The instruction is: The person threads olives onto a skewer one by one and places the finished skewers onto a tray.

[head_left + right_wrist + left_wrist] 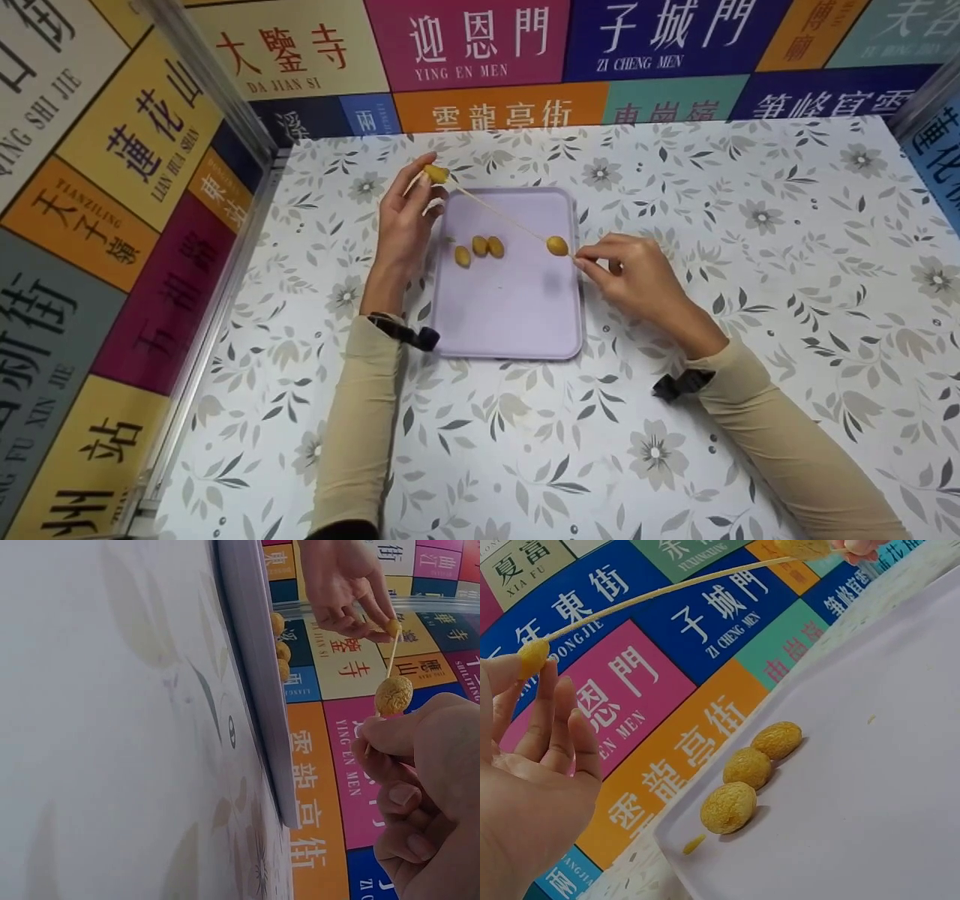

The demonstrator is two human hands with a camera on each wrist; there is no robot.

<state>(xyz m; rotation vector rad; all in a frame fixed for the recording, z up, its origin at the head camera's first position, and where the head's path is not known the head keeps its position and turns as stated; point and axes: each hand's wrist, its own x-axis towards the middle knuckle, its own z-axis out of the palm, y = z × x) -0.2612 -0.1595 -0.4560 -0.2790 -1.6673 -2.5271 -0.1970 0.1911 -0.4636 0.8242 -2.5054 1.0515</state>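
In the head view my left hand (405, 214) pinches a wrinkled yellow ball (436, 174) between thumb and fingertips, at the far end of a thin skewer (499, 212). My right hand (637, 277) pinches the opposite end of the skewer. A second ball (557, 246) is threaded on it close to the right fingertips. The skewer slants over a pale purple tray (517, 322). Three similar oval balls lie on the tray, one being this browned ball (728, 808) in the left wrist view. Whether the tip passes through the left ball is hidden.
A small yellow crumb (694, 844) lies near the tray's corner. Under the tray is a table with a floral cover (675, 420). Panels of coloured tiles with lettering (465, 45) stand along the back and left edges.
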